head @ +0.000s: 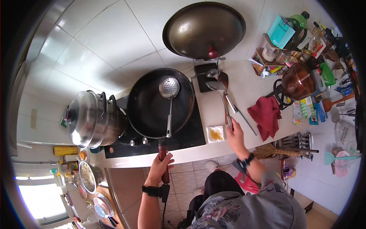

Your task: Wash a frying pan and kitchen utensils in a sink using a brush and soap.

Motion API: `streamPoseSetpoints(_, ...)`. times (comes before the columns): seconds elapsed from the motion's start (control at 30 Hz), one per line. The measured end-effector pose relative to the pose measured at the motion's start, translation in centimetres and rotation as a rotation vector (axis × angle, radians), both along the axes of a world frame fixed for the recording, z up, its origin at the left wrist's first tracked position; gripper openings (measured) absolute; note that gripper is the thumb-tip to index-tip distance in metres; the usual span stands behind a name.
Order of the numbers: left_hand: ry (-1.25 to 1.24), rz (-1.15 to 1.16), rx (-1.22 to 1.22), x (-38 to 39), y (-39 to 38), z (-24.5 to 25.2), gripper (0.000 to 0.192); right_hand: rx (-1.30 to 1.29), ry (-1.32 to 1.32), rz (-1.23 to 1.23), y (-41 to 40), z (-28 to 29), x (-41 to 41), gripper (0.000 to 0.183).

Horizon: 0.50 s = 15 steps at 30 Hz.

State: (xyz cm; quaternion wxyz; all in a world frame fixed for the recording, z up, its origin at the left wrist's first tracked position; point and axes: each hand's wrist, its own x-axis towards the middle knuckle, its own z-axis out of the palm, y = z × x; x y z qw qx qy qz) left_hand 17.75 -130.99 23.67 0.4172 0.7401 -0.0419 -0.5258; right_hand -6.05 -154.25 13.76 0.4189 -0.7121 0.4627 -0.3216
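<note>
My left hand [157,169] is around the reddish-brown handle [162,150] of a black wok [148,106] that sits on the black glass cooktop [197,134]. Inside the wok rests a perforated metal skimmer [169,88], its handle lying across the near rim. To the right, my right hand [236,138] grips the handle end of a metal spatula [216,86], whose blade lies at a black rest [203,80]. Beside it are a brown spatula [223,78], a metal ladle [213,73] and a thin dark rod [247,123]. A small white dish [216,134] with yellow contents is left of my right hand.
A stacked metal steamer pot [91,120] stands left of the wok. Behind, a large domed wok lid [204,30] leans on the tiled wall. A red cloth [266,117], an amber glass pot [298,81] and crowded condiment shelves [266,57] occupy the right side of the counter.
</note>
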Motion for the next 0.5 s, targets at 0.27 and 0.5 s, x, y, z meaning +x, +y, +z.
streamPoseSetpoints(0.27, 0.001, 0.01, -0.035, -0.1, 0.3, -0.2, 0.049, 0.962, -0.701, 0.178, 5.1, 12.9, -5.6, 0.043)
streamPoseSetpoints(0.5, -0.018, 0.016, -0.045, -0.6, 0.1, -0.3, 0.048, 1.249, -0.683, 0.339, 4.9, 15.2, 0.7, 0.041)
